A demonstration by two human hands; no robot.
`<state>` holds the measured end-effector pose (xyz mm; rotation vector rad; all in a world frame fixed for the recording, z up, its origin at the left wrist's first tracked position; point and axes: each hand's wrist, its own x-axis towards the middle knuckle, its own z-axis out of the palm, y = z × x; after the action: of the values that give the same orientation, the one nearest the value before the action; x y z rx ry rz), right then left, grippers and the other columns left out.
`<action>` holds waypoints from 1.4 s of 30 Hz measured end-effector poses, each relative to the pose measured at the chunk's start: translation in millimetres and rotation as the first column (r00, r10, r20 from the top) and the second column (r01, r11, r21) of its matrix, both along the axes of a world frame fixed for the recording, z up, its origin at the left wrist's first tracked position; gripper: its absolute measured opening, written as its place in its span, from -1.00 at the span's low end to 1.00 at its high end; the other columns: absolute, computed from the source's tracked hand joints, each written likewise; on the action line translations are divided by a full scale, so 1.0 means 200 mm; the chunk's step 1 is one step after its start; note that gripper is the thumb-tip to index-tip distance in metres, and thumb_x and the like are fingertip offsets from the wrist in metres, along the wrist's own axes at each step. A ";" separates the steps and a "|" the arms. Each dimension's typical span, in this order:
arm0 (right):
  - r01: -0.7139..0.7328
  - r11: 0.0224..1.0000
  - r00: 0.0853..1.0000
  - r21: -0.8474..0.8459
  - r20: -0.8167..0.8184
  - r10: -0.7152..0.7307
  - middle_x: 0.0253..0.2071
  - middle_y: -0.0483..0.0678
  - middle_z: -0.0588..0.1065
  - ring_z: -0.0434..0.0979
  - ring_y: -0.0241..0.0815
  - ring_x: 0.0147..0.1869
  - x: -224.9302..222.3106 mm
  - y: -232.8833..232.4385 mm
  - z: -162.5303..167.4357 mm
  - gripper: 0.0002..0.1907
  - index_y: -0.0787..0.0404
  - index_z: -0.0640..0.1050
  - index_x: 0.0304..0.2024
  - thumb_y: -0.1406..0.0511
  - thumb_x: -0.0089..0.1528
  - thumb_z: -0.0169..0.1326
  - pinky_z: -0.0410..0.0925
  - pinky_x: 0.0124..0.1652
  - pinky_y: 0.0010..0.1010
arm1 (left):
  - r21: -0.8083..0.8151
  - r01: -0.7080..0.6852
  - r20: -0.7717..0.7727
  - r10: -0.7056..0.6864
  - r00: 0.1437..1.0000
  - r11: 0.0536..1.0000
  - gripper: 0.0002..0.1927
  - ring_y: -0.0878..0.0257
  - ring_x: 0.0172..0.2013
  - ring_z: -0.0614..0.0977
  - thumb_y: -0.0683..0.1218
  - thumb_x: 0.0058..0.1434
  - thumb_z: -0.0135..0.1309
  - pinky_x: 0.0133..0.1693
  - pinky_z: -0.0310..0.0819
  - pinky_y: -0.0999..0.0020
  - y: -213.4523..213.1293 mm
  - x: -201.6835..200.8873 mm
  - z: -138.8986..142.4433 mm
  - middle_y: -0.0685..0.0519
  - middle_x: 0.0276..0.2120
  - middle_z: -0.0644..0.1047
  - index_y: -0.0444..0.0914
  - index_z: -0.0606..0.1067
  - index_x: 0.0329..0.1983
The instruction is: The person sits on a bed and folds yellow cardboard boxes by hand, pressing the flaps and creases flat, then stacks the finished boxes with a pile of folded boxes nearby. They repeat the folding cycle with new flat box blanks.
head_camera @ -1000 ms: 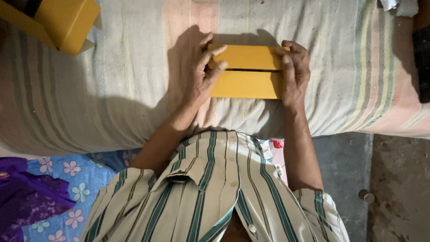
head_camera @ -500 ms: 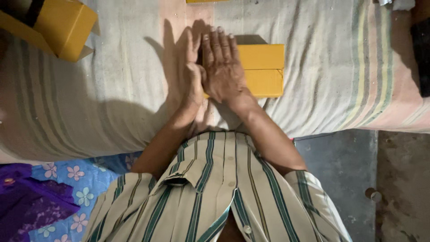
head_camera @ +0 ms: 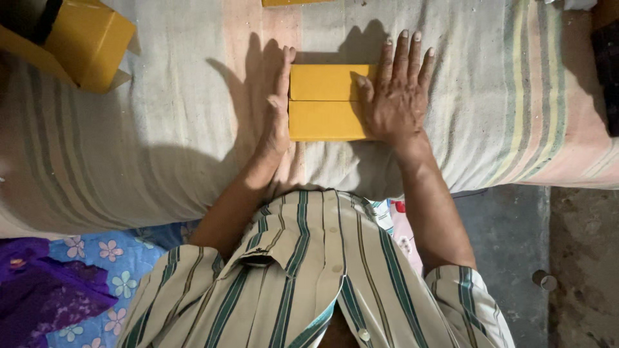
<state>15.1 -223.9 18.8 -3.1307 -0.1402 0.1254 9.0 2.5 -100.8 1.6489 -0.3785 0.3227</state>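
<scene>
Flat yellow cardboard box (head_camera: 325,102): mid striped bedsheet (head_camera: 161,129), seam across. L hand (head_camera: 278,106) edge-on vs. left end, fingers straight, as stop. R hand (head_camera: 398,96) flat, fingers spread, pressing right end; nothing gripped. Open yellow carton (head_camera: 84,42) top-left.

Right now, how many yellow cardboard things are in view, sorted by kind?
Flat folded yellow carton under both hands: 1
Open yellow box, top left: 1
Yellow piece cut off at the top edge, kind unclear: 1
Total: 3
</scene>
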 end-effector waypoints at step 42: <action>0.164 0.933 0.966 0.321 0.139 -0.217 0.54 0.38 0.03 -0.14 0.45 0.62 -0.08 -0.17 -0.20 -0.36 0.23 0.16 0.54 0.04 0.50 -0.33 -0.16 0.45 0.30 | 0.913 0.050 -0.181 0.293 0.939 0.405 -0.30 -0.24 0.47 -0.22 0.24 0.47 -0.44 0.36 -0.62 -0.28 -0.24 0.14 0.50 -0.26 0.50 -0.12 -0.23 0.04 0.54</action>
<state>-1.8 -258.7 -20.6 -2.8175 0.1338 -0.1548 36.4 -44.8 -0.3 2.8140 -0.1626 -0.1145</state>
